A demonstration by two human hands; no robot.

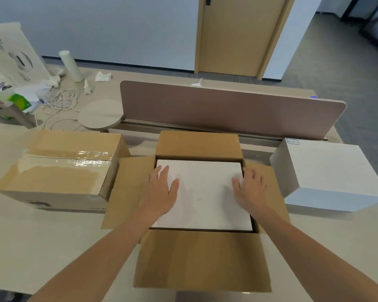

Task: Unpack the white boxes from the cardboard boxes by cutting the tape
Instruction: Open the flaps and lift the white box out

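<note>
An open cardboard box (202, 260) stands in the middle of the table with all its flaps folded out. Inside it lies a white box (204, 192), top face showing. My left hand (160, 192) rests flat on the white box's left side, fingers straight and spread. My right hand (250, 188) sits at the white box's right edge, with its fingers reaching down between the white box and the cardboard wall. A second cardboard box (61, 171), sealed with clear tape, stands to the left. Another white box (327, 173) stands on the table to the right.
A brown desk divider (227, 107) runs behind the boxes. Beyond it at the left are a round stool (100, 115), tangled white cables (61, 101), a white cylinder (71, 66) and crumpled papers. A door (238, 33) is at the back.
</note>
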